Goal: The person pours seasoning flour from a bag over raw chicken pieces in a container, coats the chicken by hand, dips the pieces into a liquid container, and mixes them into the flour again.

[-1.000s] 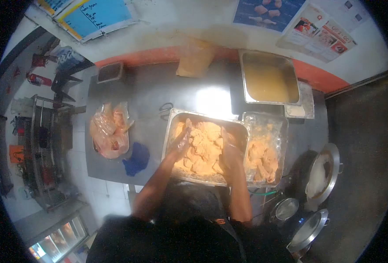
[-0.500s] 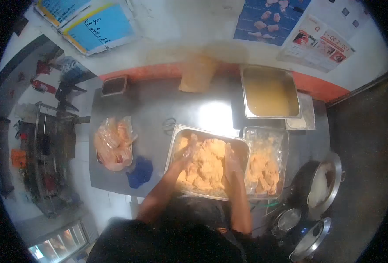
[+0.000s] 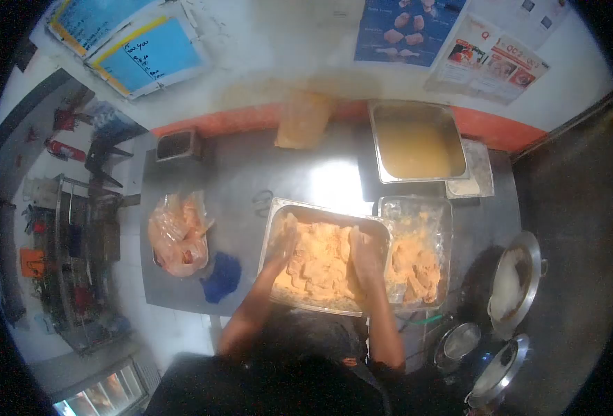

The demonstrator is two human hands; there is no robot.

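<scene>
A deep metal pan [image 3: 272,232] near the table's front edge holds coated meat pieces [image 3: 320,260] covered in orange flour. My left hand [image 3: 284,243] is inside the pan at the left side of the pieces, its fingers stretched out, dusted with flour. Along the right side of the pieces my right hand [image 3: 367,256] reaches in, fingers extended and somewhat blurred. Both hands flank the pieces. Touching the pan's right side, a clear-lined tray [image 3: 417,211] bears more coated pieces [image 3: 415,267].
A pan of yellowish liquid [image 3: 418,142] stands at the back right. Bagged raw meat [image 3: 180,232] and a blue cloth [image 3: 221,277] lie on the left, scissors [image 3: 263,202] behind the pan. Metal strainers [image 3: 515,284] are at the right, and a small metal container [image 3: 177,145] sits back left.
The raised clump of coated pieces between my hands now lies lower and flatter in the pan. My hands remain at its two sides. The camera view has shifted slightly.
</scene>
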